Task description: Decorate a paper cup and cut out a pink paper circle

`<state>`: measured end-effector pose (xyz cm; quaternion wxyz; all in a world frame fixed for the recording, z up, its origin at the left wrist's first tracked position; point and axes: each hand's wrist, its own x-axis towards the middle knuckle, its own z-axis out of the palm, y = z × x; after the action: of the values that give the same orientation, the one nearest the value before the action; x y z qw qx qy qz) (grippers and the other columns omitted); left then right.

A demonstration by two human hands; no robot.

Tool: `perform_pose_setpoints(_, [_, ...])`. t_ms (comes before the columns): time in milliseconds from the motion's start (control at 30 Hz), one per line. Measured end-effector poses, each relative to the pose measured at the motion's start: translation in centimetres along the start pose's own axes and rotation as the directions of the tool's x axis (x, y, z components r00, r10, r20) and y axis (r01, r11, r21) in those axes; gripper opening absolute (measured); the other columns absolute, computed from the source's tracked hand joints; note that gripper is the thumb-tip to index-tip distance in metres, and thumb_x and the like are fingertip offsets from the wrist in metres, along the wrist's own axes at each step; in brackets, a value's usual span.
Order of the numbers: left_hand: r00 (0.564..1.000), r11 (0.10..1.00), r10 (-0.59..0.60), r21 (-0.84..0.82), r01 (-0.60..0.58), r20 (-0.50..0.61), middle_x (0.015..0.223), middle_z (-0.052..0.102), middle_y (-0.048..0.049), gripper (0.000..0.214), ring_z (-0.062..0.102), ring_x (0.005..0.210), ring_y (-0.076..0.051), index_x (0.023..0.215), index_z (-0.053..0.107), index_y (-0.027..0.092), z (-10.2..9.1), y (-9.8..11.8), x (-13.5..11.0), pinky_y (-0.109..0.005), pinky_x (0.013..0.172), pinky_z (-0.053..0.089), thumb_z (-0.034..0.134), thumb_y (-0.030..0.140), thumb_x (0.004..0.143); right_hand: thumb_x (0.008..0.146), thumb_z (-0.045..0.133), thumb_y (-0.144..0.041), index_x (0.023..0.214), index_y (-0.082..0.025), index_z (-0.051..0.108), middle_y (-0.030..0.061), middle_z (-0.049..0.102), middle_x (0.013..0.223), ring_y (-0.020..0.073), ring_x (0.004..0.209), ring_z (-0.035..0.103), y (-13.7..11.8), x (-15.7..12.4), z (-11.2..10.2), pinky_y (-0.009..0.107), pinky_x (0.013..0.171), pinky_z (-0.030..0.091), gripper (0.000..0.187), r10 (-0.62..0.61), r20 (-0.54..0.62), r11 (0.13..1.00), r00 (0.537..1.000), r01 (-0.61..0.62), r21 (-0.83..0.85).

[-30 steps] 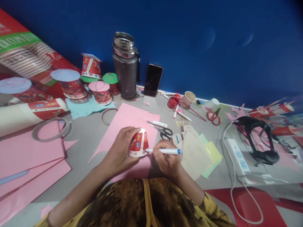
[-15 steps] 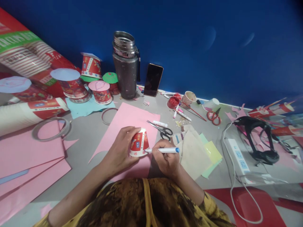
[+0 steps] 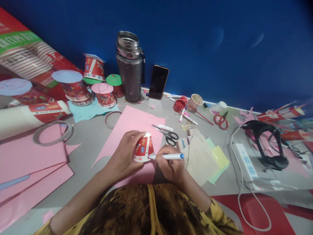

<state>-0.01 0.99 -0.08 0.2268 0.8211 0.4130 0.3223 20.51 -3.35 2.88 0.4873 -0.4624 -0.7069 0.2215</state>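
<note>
My left hand is wrapped round an upside-down red and white paper cup standing on a pink paper sheet. My right hand grips a white marker with a blue end. The marker lies nearly level, and its tip touches the cup's rim on the right side. Black-handled scissors and a white marker cap lie just beyond my right hand.
A steel flask and a phone stand against the blue wall. Several decorated cups sit at the back left, tape rings and pink sheets at the left. Red scissors, a power strip and headphones lie right.
The marker has slid a little to the left along the cup's rim. My left hand and the cup have stayed in place.
</note>
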Motion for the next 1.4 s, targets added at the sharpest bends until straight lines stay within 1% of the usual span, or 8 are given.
perform_pose_setpoints(300, [1.000,1.000,-0.003,-0.006,0.003,0.000,0.138,0.051,-0.0152,0.078,0.054,0.131,-0.036,0.149,0.043,0.023,0.02,-0.08,-0.14,-0.055,0.111,0.051,0.076,0.025,0.079,0.091,0.058,-0.016,0.079,-0.021,0.064,0.0007,0.069,0.068,0.0140,0.056,0.063,0.15,-0.07,0.10,0.025,0.055,0.049,0.014,-0.057,0.000,0.998,0.998,0.057,0.017])
perform_pose_setpoints(433, [1.000,1.000,0.000,-0.003,0.000,0.012,0.136,0.050,-0.0153,0.077,0.054,0.131,-0.036,0.149,0.043,0.023,0.00,-0.06,-0.07,-0.054,0.110,0.051,0.076,0.026,0.080,0.091,0.058,-0.015,0.078,-0.021,0.064,-0.0004,0.068,0.066,0.0132,0.055,0.062,-0.02,-0.03,0.00,0.024,0.054,0.048,0.016,0.015,-0.007,1.000,1.000,-0.015,0.022])
perform_pose_setpoints(633, [1.000,1.000,0.004,-0.005,-0.004,0.024,0.136,0.050,-0.0152,0.077,0.053,0.130,-0.037,0.149,0.041,0.024,-0.02,-0.14,-0.03,-0.057,0.110,0.051,0.075,0.024,0.080,0.091,0.057,-0.018,0.078,-0.021,0.064,0.0006,0.069,0.067,0.0137,0.056,0.062,0.02,-0.06,0.00,0.025,0.055,0.050,0.015,-0.008,0.030,1.000,1.000,0.008,0.016])
perform_pose_setpoints(833, [1.000,1.000,-0.001,-0.016,0.001,0.024,0.137,0.049,-0.0145,0.078,0.052,0.132,-0.036,0.150,0.040,0.025,0.04,-0.19,-0.14,-0.055,0.111,0.050,0.076,0.025,0.080,0.091,0.058,-0.019,0.076,-0.022,0.064,-0.0007,0.067,0.064,0.0126,0.054,0.060,-0.02,-0.11,0.02,0.024,0.053,0.048,0.017,0.073,-0.005,0.997,0.997,-0.073,0.023])
perform_pose_setpoints(1000, [1.000,1.000,0.000,-0.013,0.001,0.027,0.136,0.049,-0.0145,0.077,0.053,0.131,-0.037,0.149,0.040,0.026,-0.09,-0.04,-0.03,-0.057,0.110,0.051,0.076,0.025,0.081,0.091,0.059,-0.021,0.076,-0.021,0.064,-0.0011,0.065,0.063,0.0124,0.052,0.058,-0.03,-0.04,0.01,0.024,0.052,0.046,0.016,0.051,0.025,0.999,0.998,-0.051,0.015])
perform_pose_setpoints(1167, [0.999,1.000,-0.006,-0.025,0.007,0.032,0.138,0.048,-0.0150,0.076,0.052,0.132,-0.036,0.149,0.040,0.025,-0.11,-0.04,-0.11,-0.055,0.111,0.050,0.077,0.030,0.083,0.090,0.060,-0.019,0.074,-0.021,0.063,-0.0022,0.063,0.061,0.0119,0.050,0.056,-0.02,-0.04,-0.08,0.023,0.050,0.045,0.016,0.109,-0.010,0.994,0.994,-0.109,0.032])
perform_pose_setpoints(1333, [0.999,0.999,-0.018,-0.029,0.019,0.039,0.139,0.050,-0.0144,0.077,0.052,0.134,-0.036,0.150,0.041,0.025,-0.05,-0.10,-0.16,-0.055,0.113,0.050,0.076,0.026,0.082,0.091,0.061,-0.025,0.075,-0.022,0.064,-0.0030,0.060,0.058,0.0126,0.049,0.054,0.14,-0.25,-0.03,0.024,0.049,0.043,0.016,0.130,0.042,0.991,0.991,-0.131,0.012])
perform_pose_setpoints(1400, [1.000,0.999,-0.015,-0.043,0.016,0.026,0.139,0.050,-0.0140,0.077,0.052,0.134,-0.036,0.149,0.042,0.026,-0.04,-0.09,-0.12,-0.055,0.113,0.050,0.077,0.027,0.081,0.090,0.061,-0.025,0.075,-0.022,0.064,-0.0025,0.062,0.060,0.0128,0.050,0.054,0.18,-0.29,-0.07,0.025,0.050,0.044,0.016,0.137,0.026,0.991,0.990,-0.137,0.006])
